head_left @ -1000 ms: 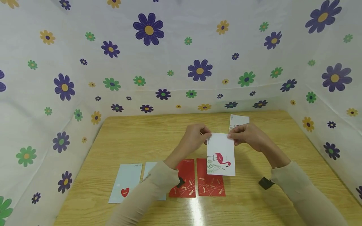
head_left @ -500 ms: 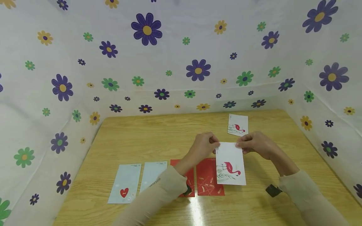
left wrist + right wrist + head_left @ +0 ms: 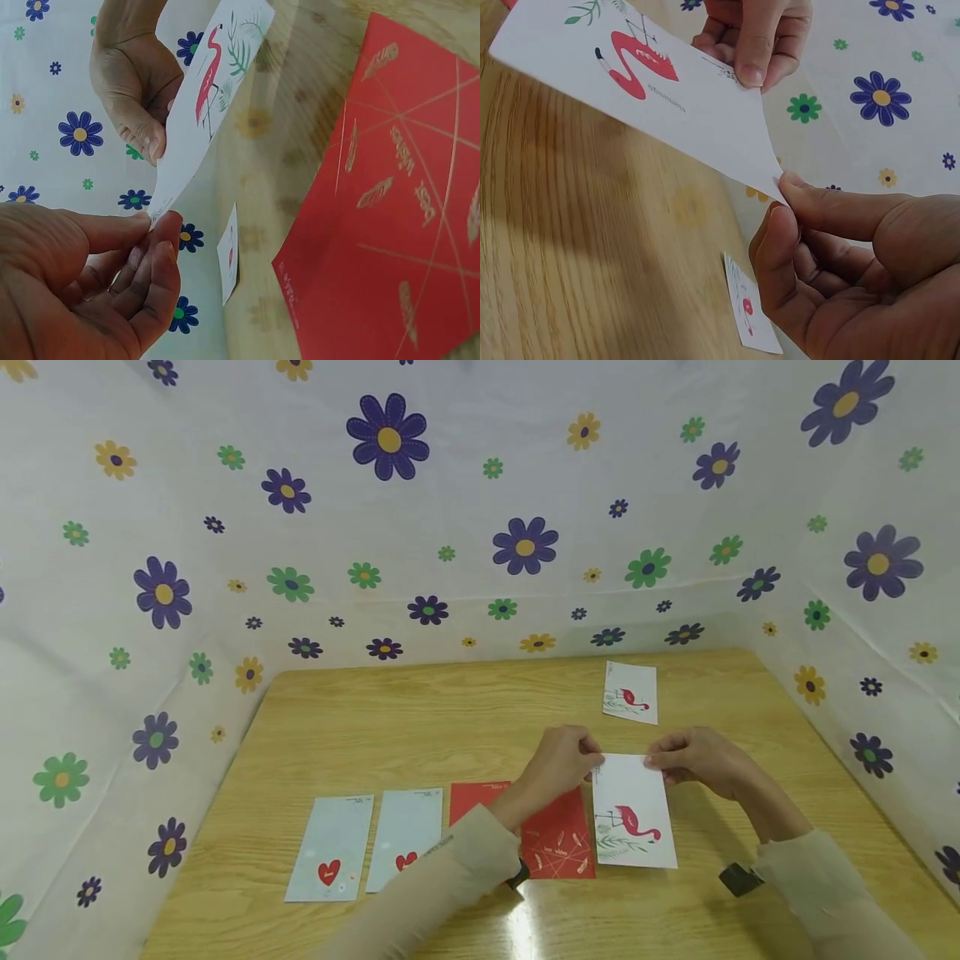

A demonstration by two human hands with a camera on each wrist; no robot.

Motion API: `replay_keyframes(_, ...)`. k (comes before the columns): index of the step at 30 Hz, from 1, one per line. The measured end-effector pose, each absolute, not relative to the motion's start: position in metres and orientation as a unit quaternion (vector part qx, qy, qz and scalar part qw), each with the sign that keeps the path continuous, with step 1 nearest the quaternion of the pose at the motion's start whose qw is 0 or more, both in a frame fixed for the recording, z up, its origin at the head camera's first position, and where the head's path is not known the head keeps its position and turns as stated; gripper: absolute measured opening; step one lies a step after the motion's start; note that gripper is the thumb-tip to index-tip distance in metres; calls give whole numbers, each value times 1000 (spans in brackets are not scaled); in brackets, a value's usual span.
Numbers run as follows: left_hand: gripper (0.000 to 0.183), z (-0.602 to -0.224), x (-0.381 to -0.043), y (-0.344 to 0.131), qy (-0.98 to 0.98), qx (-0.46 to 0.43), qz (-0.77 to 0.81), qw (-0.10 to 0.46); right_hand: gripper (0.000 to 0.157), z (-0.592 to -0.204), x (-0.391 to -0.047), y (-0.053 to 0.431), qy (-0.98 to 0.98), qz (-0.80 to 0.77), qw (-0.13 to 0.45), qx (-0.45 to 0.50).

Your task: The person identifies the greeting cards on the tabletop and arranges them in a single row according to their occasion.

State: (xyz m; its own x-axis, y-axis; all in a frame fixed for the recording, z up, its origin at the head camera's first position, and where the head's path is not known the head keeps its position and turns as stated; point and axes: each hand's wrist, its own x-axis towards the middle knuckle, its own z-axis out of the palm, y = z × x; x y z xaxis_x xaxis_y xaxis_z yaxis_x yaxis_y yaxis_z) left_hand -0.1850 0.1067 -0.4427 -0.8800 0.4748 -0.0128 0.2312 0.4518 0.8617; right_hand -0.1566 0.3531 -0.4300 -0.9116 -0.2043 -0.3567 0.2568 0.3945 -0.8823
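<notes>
Both hands hold a white flamingo card [image 3: 630, 810] by its two far corners. My left hand [image 3: 564, 760] pinches the far left corner between thumb and fingers, and my right hand [image 3: 701, 762] pinches the far right one. In the left wrist view the card [image 3: 206, 97] tilts above the table, its near edge hanging lower. Just left of it lies a red card [image 3: 557, 839] with gold feathers and "best wishes". A second red card [image 3: 480, 795] is mostly hidden by my left arm.
Two pale blue cards with red hearts lie at left, one farther left [image 3: 330, 843] and one [image 3: 408, 831] partly under my sleeve. Another flamingo card [image 3: 631, 692] lies at the back right of the wooden table [image 3: 420, 718]. A flowered cloth [image 3: 450, 485] walls the table.
Both hands have carried the flamingo card right and toward me, off the right red card to its right side. The flamingo card at the back has come into full view.
</notes>
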Motion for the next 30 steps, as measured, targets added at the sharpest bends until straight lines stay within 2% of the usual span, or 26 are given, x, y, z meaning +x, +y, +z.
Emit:
replay_keyframes(8, 5, -452, -182, 116, 874, 200, 425, 128, 26, -441, -155, 362, 809, -545, 220, 15)
replay_keyframes(15, 7, -460, -181, 120, 898, 209, 371, 105, 27, -451, -154, 363, 816, -534, 219, 15)
replay_keyframes(30, 8, -472, -186, 129, 934, 224, 269, 76, 17, -466, -151, 351, 888, -435, 146, 23)
